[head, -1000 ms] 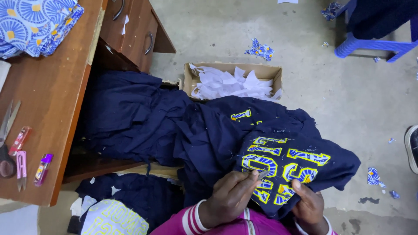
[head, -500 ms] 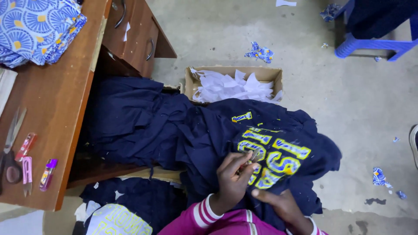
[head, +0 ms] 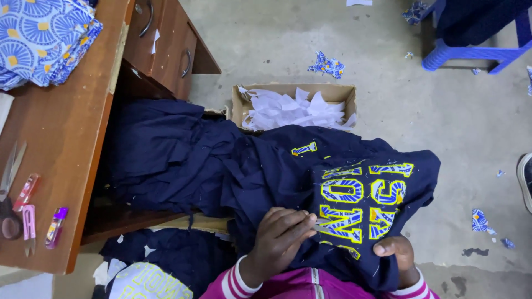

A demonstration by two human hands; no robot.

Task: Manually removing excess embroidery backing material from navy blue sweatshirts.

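A navy garment (head: pixel 288 166) with blue and yellow appliqué letters (head: pixel 360 199) lies over my lap and spills left toward the desk. My left hand (head: pixel 277 243) rests on the cloth beside the letters, its fingertips pinched on a small metal tool (head: pixel 320 226) whose tip touches a letter's edge. My right hand (head: pixel 396 252) grips the garment's near edge, thumb on top and fingers hidden under the fabric. Pink striped sleeves show at both wrists.
A wooden desk (head: pixel 61 166) at left carries folded blue patterned cloth (head: pixel 44 39), scissors (head: pixel 10 171), thread snips (head: pixel 27 221) and a purple lighter (head: pixel 55 227). A cardboard box of white scraps (head: pixel 293 108) sits on the concrete floor. A blue plastic stool (head: pixel 471 50) stands top right.
The lettered part of the garment has shifted and spread out to the right. My right hand moved back to the right along the garment's edge. My left hand stayed at the letters.
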